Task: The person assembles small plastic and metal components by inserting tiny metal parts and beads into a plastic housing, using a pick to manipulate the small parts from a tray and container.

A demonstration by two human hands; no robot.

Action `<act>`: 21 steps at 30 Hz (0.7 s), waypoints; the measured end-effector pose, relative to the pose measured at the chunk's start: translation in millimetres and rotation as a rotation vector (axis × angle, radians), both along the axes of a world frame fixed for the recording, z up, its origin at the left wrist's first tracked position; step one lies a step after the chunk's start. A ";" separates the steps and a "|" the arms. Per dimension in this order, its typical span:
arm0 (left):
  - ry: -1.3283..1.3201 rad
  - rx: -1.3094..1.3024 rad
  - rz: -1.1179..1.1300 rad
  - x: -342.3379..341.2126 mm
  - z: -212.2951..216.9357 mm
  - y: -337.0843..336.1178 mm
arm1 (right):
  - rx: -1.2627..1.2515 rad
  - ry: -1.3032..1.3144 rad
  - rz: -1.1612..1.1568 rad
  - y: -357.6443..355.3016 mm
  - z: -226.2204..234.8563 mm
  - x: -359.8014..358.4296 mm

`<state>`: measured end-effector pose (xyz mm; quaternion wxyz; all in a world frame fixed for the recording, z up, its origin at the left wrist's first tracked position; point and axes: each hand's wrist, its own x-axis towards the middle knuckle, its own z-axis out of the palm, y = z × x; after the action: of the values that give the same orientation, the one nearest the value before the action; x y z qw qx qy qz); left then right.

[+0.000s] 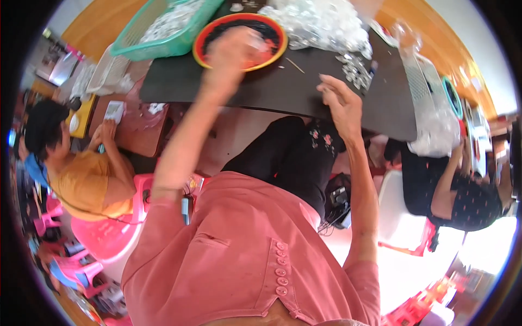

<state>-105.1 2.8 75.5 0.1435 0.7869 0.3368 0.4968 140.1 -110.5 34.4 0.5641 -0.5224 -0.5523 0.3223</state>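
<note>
My left hand (pixel 232 51) is over a round bowl (pixel 203 33) with a red and yellow rim, smeared by motion. Small black pieces (pixel 217 30) lie in the bowl. A pale blur shows by the left fingertips, but I cannot make out whether it is held. Above the near edge of the dark table (pixel 272 89), my right hand (pixel 343 103) is raised, its fingers loosely bent and apart. Nothing shows between them. A pile of small shiny clear pieces (pixel 356 73) sits just beyond this hand.
A green basket (pixel 163 50) of white pieces stands at the far left. Clear plastic bags (pixel 321 27) fill the far side, and a thin stick (pixel 295 66) lies mid-table. People sit at left (pixel 89 182) and right (pixel 443 187).
</note>
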 end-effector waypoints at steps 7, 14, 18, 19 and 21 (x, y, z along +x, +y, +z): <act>0.386 0.518 0.603 -110.7 40.7 130.8 | 0.089 -0.061 -0.004 6.6 -13.0 -5.1; -0.013 0.214 -0.094 12.9 15.3 5.8 | -0.014 -0.172 -0.017 -5.2 -5.3 -1.7; -0.066 -0.117 -0.267 58.4 -29.9 -37.6 | 0.010 -0.138 0.009 0.8 -9.1 -3.0; -0.072 -0.204 -0.304 64.4 -36.3 -41.2 | 0.008 -0.141 0.008 0.9 -10.2 -3.7; -0.064 -0.170 -0.318 72.3 -49.1 -37.2 | 0.010 -0.140 0.012 0.4 -11.8 -3.4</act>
<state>-32.8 -34.4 26.4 0.2967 0.7990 0.2443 0.4626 136.7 -110.2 22.5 0.5249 -0.5375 -0.5950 0.2855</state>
